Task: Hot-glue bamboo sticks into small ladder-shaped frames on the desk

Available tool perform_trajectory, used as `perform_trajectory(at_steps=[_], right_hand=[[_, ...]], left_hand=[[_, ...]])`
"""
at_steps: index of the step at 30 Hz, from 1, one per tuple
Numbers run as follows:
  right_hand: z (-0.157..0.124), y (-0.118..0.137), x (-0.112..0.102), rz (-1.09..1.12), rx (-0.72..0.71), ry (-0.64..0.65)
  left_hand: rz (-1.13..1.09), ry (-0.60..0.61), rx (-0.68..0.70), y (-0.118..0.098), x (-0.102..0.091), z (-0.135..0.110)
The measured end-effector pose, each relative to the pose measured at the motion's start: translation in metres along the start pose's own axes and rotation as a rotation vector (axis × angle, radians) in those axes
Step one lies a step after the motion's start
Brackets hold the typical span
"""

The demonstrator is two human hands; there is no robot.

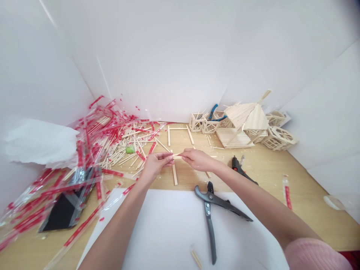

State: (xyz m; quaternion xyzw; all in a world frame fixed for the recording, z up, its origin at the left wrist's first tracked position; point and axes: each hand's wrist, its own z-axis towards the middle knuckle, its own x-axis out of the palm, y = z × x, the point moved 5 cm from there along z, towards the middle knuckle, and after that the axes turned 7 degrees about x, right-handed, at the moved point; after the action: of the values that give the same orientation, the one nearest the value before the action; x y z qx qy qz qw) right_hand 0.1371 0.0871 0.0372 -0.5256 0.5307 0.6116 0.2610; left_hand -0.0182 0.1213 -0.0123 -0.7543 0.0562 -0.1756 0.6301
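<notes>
My left hand (159, 162) pinches the left end of a short wooden stick (177, 156), which looks like a piece of disposable chopstick. On its right end the fingers of my right hand (197, 159) are closed too. The piece lies crosswise over a pair of upright-lying sticks (174, 174) on the table. Another stick pair shows partly from under my right hand. Just beyond lies a three-sided stick frame (178, 129). Nearer to me, a grey hand cutter (209, 210) rests with its handles spread on a white sheet (157, 228).
Red-and-clear wrappers (92, 116) and loose sticks (123, 148) heap at left, by a black flat object (63, 210) and white paper (42, 142). A black glue gun (242, 170) lies right. Behind stand a wooden model house (247, 116), lattice boxes (197, 123) and blue-handled pliers (214, 111).
</notes>
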Motion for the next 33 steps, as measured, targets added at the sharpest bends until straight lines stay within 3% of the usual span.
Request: perform_trajectory(at_steps=[5, 9, 13, 17, 21, 24, 29, 33], right_hand=[[-0.002, -0.001, 0.002, -0.017, 0.013, 0.008], [-0.013, -0.031, -0.013, 0.038, 0.19, -0.143], [-0.037, -0.072, -0.022, 0.36, 0.425, -0.235], [-0.053, -0.092, -0.015, 0.774, 0.54, -0.315], [-0.051, -0.103, -0.006, 1.068, 0.603, -0.441], [-0.043, -0.114, 0.001, 1.179, 0.66, -0.428], [-0.031, -0.125, 0.004, 1.161, 0.639, -0.374], [-0.025, -0.118, -0.002, 1.084, 0.524, -0.362]], left_hand=[[0.068, -0.01, 0.014, 0.0, 0.002, 0.001], [0.12, -0.105, 0.093, -0.008, -0.009, 0.003], [0.152, -0.169, 0.148, -0.015, -0.016, 0.003], [0.151, -0.14, 0.155, -0.008, -0.013, 0.004], [0.182, -0.105, 0.123, 0.003, -0.007, 0.008], [0.204, -0.096, 0.099, 0.008, -0.007, 0.01], [0.098, -0.078, 0.001, 0.014, -0.014, 0.013], [0.043, -0.113, 0.024, 0.016, -0.019, 0.017]])
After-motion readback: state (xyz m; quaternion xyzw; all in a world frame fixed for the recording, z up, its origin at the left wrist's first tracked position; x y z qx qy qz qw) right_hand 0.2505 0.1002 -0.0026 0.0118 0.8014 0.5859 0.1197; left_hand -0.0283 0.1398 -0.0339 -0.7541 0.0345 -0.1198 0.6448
